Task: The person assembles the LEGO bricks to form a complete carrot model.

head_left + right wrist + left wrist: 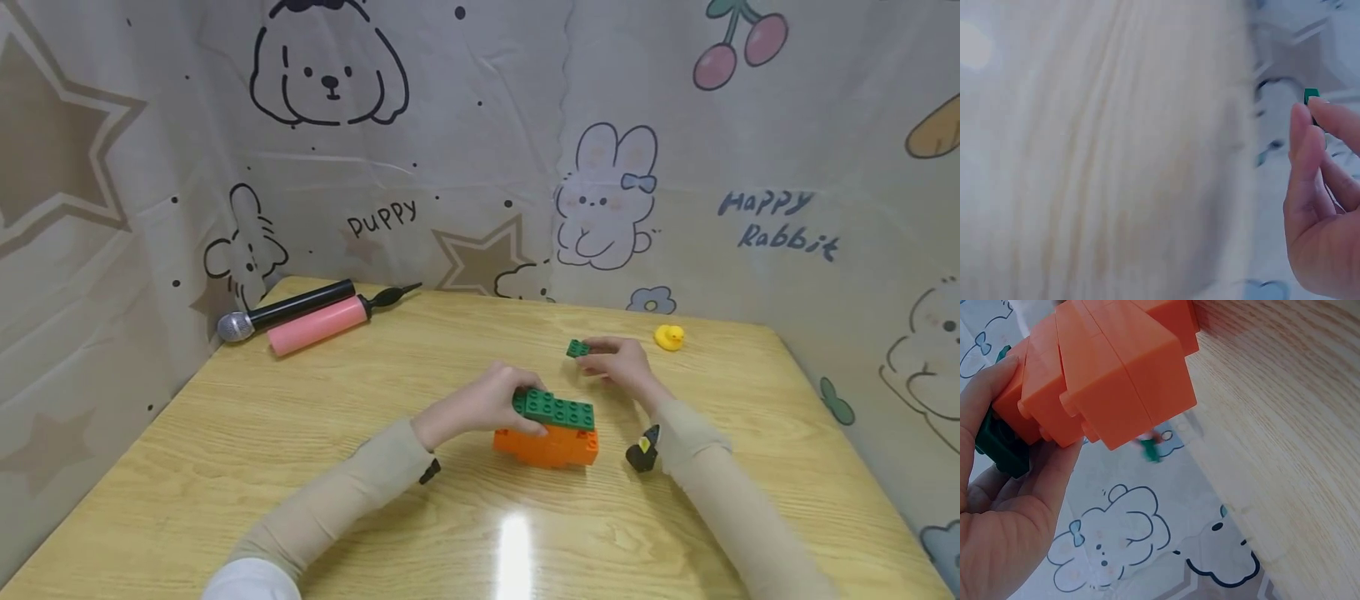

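My left hand (491,402) grips a toy-brick build (551,446) of orange bricks with a studded green top, thumb on the near side. The left wrist view shows its stepped orange blocks (1125,369) close up, with a dark green brick (1004,447) between thumb and fingers. Farther back and to the right, my right hand (621,363) pinches a small green brick (577,348) by its fingertips above the table. Only a bit of that brick (1312,94) shows past the fingers in the right wrist view.
At the back left of the wooden table (337,400) lie a microphone (300,307) and a pink hand pump (318,325) with a black nozzle. A yellow toy duck (669,337) sits at the back right. By the right cuff is a small black object (641,454). Printed curtains (480,142) hang behind.
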Demonstrator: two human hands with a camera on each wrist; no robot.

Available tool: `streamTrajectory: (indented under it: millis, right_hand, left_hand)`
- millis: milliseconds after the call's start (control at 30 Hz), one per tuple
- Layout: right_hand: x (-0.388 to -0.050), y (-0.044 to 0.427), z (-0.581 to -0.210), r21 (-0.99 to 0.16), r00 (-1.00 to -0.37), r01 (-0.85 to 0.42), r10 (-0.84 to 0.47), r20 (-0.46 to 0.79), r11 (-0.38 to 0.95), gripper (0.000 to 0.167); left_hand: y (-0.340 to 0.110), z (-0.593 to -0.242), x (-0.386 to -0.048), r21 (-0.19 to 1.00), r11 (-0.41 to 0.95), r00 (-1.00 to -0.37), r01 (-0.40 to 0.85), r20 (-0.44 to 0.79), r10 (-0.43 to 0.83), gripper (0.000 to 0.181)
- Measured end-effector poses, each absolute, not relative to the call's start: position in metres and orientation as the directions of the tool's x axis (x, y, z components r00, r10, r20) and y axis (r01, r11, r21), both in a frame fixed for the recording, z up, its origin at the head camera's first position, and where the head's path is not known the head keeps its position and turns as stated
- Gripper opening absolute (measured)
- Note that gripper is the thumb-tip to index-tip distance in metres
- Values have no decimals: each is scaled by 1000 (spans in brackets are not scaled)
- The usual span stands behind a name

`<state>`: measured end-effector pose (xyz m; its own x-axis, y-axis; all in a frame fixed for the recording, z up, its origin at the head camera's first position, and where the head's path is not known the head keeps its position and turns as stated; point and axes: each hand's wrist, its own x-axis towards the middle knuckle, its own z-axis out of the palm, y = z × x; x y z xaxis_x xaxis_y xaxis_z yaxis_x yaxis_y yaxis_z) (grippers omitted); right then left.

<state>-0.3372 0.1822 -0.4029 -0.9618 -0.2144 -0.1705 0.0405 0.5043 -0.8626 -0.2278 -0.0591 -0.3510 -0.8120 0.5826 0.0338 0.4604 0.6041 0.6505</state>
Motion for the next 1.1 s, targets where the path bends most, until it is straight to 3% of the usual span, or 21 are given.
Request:
streamTrajectory:
  millis: [167, 467, 767, 1100]
  right_hand:
    - [-303, 185, -380, -865, -948, -119, -316, -47, 487, 55]
    - [-241, 181, -365, -891, -897, -278, -430, 106, 360, 37]
    - [-228, 176, -366, -898, -846, -335, -511, 153, 285, 32]
    - [-226, 173, -369, -834, -839, -428, -496, 224, 348, 29]
  left_hand:
    - [-60, -352, -228, 649, 596, -809, 473, 52, 586, 41]
    - [-60, -354, -227, 664, 579, -809, 473, 67, 584, 40]
    - [-59, -356, -228, 654, 579, -803, 486, 74, 591, 39]
    - [-59, -355, -228, 651, 569, -800, 502, 100, 591, 38]
